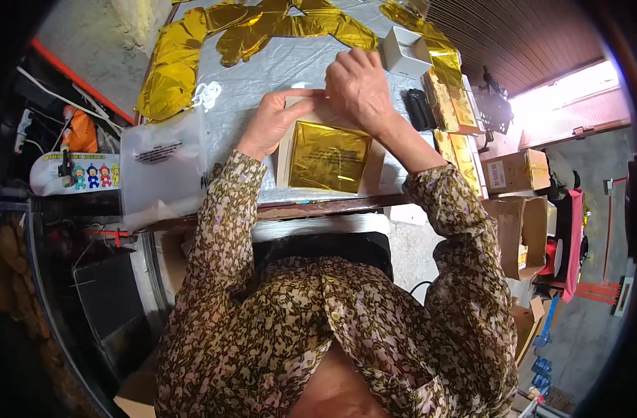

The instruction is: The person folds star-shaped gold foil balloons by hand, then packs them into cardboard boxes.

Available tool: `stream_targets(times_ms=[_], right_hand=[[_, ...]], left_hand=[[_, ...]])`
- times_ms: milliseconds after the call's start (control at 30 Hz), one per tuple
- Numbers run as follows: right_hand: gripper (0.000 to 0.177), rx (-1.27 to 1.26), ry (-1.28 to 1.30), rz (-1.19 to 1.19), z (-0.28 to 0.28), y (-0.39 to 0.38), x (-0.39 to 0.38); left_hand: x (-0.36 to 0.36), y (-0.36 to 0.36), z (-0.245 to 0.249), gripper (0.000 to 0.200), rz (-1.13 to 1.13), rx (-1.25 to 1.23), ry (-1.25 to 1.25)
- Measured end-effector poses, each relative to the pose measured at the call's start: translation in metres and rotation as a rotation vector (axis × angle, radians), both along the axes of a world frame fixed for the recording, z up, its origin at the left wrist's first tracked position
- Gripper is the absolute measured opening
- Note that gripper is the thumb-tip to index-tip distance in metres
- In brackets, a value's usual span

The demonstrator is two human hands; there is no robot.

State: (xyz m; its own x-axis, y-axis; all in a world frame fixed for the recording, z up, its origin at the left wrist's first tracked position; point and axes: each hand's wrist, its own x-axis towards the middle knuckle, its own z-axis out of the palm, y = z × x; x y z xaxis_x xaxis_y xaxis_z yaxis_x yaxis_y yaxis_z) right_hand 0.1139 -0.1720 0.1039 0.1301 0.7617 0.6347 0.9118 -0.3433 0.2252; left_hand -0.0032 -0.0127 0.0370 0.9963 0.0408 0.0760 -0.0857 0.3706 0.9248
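Observation:
A folded gold foil packet [329,159] in a clear bag with dark print lies flat on a beige cardboard piece [285,164] near the table's front edge. My left hand [276,120] is at the cardboard's upper left, thumb and forefinger closed on its top edge. Close beside it, my right hand [359,87] is curled into a fist over the upper right part; its fingertips are turned away, and what they hold is hidden. Beyond my right hand stands an open white box [407,53]. A black object [420,109] lies to its front right.
Gold foil balloons [172,73] spread over the far and left side of the silvery table cover [255,75]. A white ribbon coil [207,95] and a clear printed plastic bag [161,164] lie left. Gold packets [463,104] line the right edge; cardboard boxes [517,174] stand beyond.

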Motion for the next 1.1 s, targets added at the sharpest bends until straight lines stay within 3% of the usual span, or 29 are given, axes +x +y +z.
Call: stream_targets(times_ms=[67, 100, 133, 167, 200, 233, 300, 333, 467, 667, 900, 1100], right_hand=[[0.013, 0.121, -0.092, -0.114, 0.006, -0.01, 0.021], [0.013, 0.131, 0.046, -0.106, 0.007, -0.025, 0.049], [0.008, 0.338, 0.118, -0.122, 0.009, -0.041, 0.061], [0.003, 0.517, 0.601, -0.312, 0.016, -0.06, 0.06], [0.011, 0.43, 0.766, -0.307, 0.009, -0.096, 0.107], [0.015, 0.428, 0.656, -0.351, 0.038, -0.102, 0.074], [0.019, 0.473, 0.752, -0.166, 0.036, -0.113, 0.052], [0.024, 0.325, 0.556, -0.085, 0.032, -0.111, 0.048], [0.029, 0.028, 0.348, 0.091, 0.013, -0.064, -0.016], [0.021, -0.108, 0.212, 0.052, -0.01, -0.02, -0.019], [0.013, -0.157, 0.071, 0.109, -0.012, -0.001, -0.008], [0.013, -0.105, -0.047, 0.0, -0.013, 0.008, 0.005]], left_hand=[[-0.001, 0.001, -0.001, 0.029, -0.005, 0.031, 0.012], [-0.003, 0.003, -0.001, 0.029, -0.007, 0.062, 0.027], [-0.005, 0.007, 0.001, 0.029, -0.022, 0.005, 0.073], [-0.006, 0.007, 0.002, 0.029, -0.025, 0.005, 0.077], [-0.006, 0.007, 0.002, 0.029, 0.011, -0.016, 0.112], [-0.004, 0.007, 0.003, 0.029, 0.052, -0.036, 0.144], [-0.002, 0.003, 0.002, 0.03, 0.016, -0.018, 0.141], [0.0, -0.003, 0.003, 0.03, -0.007, -0.018, 0.103], [0.005, -0.014, 0.004, 0.031, -0.004, 0.042, -0.005], [-0.002, -0.002, -0.008, 0.029, 0.134, 0.052, 0.012], [0.001, 0.001, -0.008, 0.03, 0.112, 0.0, 0.017], [0.0, 0.0, -0.001, 0.03, 0.07, -0.07, 0.064]])
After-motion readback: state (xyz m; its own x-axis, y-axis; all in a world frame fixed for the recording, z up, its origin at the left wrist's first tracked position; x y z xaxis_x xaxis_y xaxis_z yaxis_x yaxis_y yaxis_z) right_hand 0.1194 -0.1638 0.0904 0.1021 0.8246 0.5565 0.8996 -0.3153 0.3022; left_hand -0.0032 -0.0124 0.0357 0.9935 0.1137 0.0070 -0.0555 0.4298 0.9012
